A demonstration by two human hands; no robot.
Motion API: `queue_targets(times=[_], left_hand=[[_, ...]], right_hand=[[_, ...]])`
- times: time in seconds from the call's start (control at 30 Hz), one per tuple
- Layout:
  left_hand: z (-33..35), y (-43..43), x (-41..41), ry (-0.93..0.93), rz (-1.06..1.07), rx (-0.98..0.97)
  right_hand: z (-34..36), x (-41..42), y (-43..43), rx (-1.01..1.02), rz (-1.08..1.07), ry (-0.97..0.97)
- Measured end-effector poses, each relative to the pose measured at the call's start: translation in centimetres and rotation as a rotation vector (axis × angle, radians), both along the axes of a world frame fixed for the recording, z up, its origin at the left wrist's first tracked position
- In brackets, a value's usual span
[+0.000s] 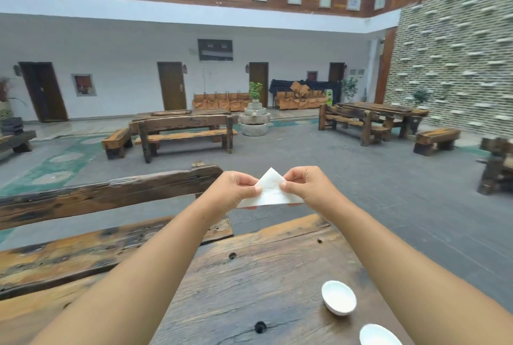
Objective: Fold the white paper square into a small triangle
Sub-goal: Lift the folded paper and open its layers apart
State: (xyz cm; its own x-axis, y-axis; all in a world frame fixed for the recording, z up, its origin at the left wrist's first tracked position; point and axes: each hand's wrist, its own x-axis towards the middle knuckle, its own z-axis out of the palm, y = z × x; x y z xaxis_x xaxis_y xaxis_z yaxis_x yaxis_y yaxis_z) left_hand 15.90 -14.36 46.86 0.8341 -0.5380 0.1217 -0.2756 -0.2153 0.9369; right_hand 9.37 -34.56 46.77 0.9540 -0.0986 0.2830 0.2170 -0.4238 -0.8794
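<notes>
Our left hand (236,187) and right hand (304,185) pinch the paper (270,192) triangle's slanted edges, held in open air beyond the table (249,275) edge.

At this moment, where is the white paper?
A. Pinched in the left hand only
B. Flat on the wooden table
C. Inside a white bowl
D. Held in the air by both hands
D: the white paper, already a triangle shape, is pinched between the left hand and right hand, raised beyond the wooden table.
</notes>
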Motion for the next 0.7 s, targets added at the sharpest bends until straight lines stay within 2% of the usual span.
queue_targets(times=[0.2, 0.33, 0.47, 0.7], left_hand=[[-1.7, -6.6, 0.1, 0.051, -0.1, -0.009], [-3.6, -8.5, 0.6, 0.092, -0.039, -0.027], [-6.2, -9.8, 1.4, 0.084, 0.009, 0.036], [-12.8, -11.9, 2.2, 0.237, 0.044, 0.095]], right_hand=[[-1.2, -1.6, -6.0, -0.035, -0.134, 0.011], [-3.5, -1.5, -8.0, -0.09, -0.181, 0.051], [-6.5, -0.5, -9.3, -0.075, -0.212, 0.098], [-13.1, 0.5, -11.1, -0.1, -0.213, 0.209]])
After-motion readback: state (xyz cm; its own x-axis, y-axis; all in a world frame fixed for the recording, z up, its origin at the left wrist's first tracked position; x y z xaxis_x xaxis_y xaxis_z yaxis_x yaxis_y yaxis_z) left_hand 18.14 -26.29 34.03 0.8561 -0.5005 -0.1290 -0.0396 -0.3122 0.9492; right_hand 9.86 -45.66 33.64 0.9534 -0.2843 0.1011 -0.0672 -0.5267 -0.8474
